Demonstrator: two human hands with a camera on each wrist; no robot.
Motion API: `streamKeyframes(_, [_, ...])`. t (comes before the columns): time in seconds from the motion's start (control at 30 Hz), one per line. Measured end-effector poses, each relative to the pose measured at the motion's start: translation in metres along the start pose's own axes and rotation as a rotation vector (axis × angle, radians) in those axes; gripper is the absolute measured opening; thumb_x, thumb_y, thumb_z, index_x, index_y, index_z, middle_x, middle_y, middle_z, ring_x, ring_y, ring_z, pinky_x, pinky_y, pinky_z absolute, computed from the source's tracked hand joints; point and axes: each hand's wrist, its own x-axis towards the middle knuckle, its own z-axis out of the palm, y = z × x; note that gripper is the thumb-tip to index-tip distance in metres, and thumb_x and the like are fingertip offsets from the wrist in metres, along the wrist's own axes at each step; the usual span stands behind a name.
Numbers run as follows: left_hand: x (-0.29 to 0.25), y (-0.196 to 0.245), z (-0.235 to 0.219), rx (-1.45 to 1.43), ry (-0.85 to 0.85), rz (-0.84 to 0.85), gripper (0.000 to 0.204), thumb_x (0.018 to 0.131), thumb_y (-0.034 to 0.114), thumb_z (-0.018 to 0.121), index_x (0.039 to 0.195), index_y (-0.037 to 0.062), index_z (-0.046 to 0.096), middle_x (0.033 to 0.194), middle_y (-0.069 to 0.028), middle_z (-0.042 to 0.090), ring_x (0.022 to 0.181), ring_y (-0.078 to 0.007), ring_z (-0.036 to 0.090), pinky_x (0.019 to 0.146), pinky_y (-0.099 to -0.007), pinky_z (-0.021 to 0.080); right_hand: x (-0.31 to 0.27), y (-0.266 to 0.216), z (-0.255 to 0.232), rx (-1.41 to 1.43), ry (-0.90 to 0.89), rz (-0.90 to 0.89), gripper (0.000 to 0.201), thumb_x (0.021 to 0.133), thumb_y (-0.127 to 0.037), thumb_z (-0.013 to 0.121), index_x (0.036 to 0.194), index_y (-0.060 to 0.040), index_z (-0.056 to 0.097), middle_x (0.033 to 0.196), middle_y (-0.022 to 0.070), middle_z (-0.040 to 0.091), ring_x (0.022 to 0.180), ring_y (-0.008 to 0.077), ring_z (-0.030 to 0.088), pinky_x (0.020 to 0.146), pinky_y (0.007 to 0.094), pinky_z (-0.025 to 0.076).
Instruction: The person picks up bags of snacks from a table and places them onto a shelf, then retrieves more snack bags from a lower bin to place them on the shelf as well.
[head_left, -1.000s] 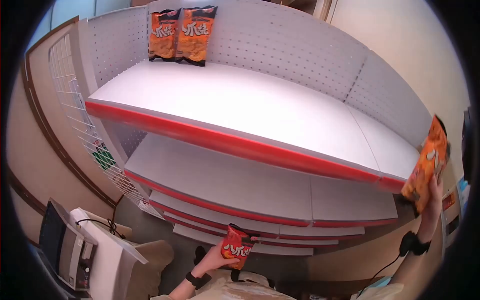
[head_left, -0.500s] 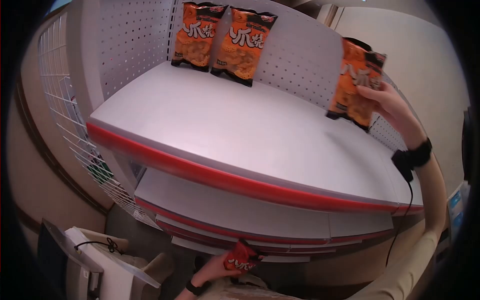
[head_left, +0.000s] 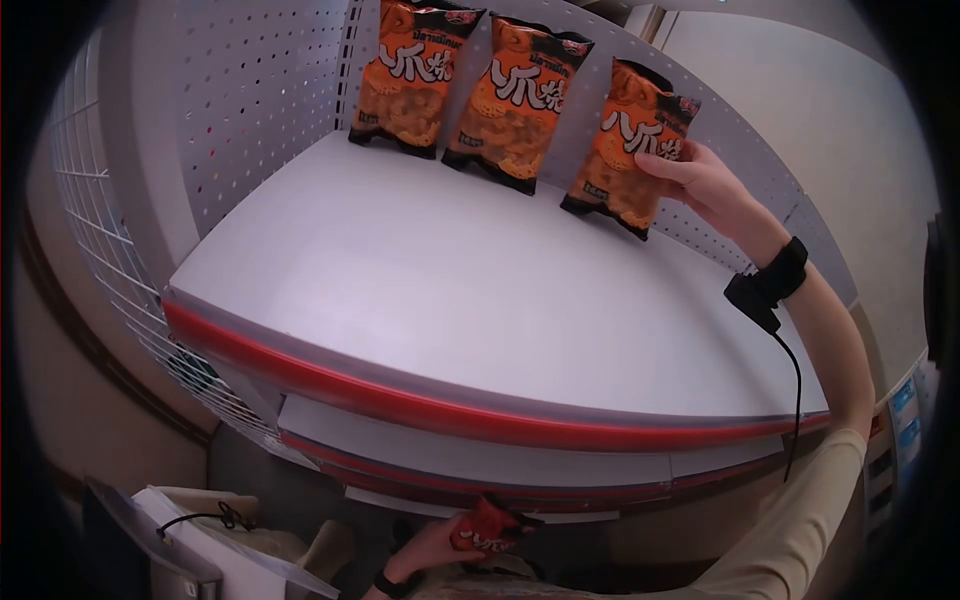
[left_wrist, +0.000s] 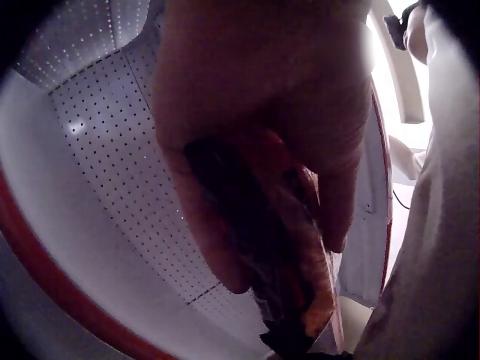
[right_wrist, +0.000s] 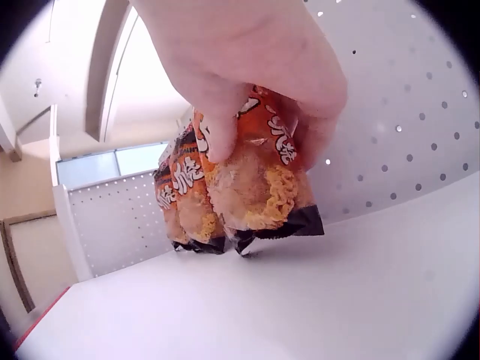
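Note:
My right hand [head_left: 710, 185] grips an orange snack bag [head_left: 630, 150] by its side, thumb across the front. The bag is upright, its black bottom edge close over the white top shelf [head_left: 400, 300]. Left of it, two matching orange bags, a middle one [head_left: 520, 105] and a far-left one [head_left: 412, 80], stand against the pegboard back. In the right wrist view the held bag [right_wrist: 255, 180] overlaps the standing ones. Low in front of the body, my left hand [head_left: 432, 548] holds a red snack bag [head_left: 488, 530]; the left wrist view shows fingers and thumb around that bag [left_wrist: 292, 247].
A red edge strip [head_left: 450, 420] runs along the front of the top shelf, with lower shelves [head_left: 480, 448] beneath. White wire mesh [head_left: 100, 240] hangs at the left side. A white table with a device [head_left: 180, 550] stands at lower left. A cable [head_left: 798, 390] trails from the right wrist.
My right hand has carried the orange bag from beyond the shelf's right end leftward and inward, beside the two standing bags. The left hand still holds the red bag. The head view has come closer to the shelf.

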Motion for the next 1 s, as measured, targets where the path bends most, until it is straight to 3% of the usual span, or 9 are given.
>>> streamKeyframes(0.23, [0.0, 0.0, -0.006, 0.006, -0.031, -0.005, 0.077, 0.071, 0.042, 0.078, 0.13, 0.007, 0.045, 0.114, -0.0152, 0.063, 0.105, -0.0285, 0.062, 0.087, -0.0347, 0.049, 0.012, 0.004, -0.003, -0.119, 0.011, 0.036, 0.055, 0.083, -0.034, 0.071, 0.121, -0.0006, 0.05, 0.117, 0.0104, 0.057, 0.111, 0.0178, 0.055, 0.098, 0.0353, 0.044])
streamKeyframes(0.4, [-0.002, 0.009, -0.011, -0.004, -0.039, -0.059, 0.076, 0.071, 0.04, 0.079, 0.13, 0.0062, 0.046, 0.116, -0.0152, 0.063, 0.106, -0.0262, 0.062, 0.089, -0.0341, 0.048, 0.02, 0.001, -0.006, -0.294, 0.0, 0.001, 0.058, 0.082, -0.04, 0.07, 0.119, 0.0009, 0.052, 0.112, 0.0135, 0.061, 0.1, 0.0205, 0.062, 0.084, 0.0313, 0.055])
streamKeyframes(0.5, [-0.006, 0.012, -0.012, 0.0, -0.012, -0.028, 0.076, 0.072, 0.044, 0.077, 0.13, 0.0079, 0.045, 0.113, -0.0151, 0.063, 0.104, -0.0311, 0.062, 0.085, -0.0356, 0.05, 0.017, -0.007, -0.005, -0.44, 0.034, 0.038, 0.059, 0.082, -0.044, 0.069, 0.117, 0.0016, 0.054, 0.108, 0.0153, 0.062, 0.096, 0.0216, 0.064, 0.08, 0.0293, 0.056])
streamKeyframes(1.0, [-0.02, 0.006, -0.002, 0.037, 0.026, -0.044, 0.075, 0.07, 0.041, 0.079, 0.128, 0.0063, 0.047, 0.113, -0.0155, 0.063, 0.105, -0.0295, 0.062, 0.089, -0.035, 0.049, 0.01, -0.01, -0.001, -0.329, -0.07, -0.012, 0.065, 0.085, -0.045, 0.065, 0.122, 0.006, 0.049, 0.108, 0.0147, 0.06, 0.096, 0.0198, 0.063, 0.082, 0.0294, 0.054])
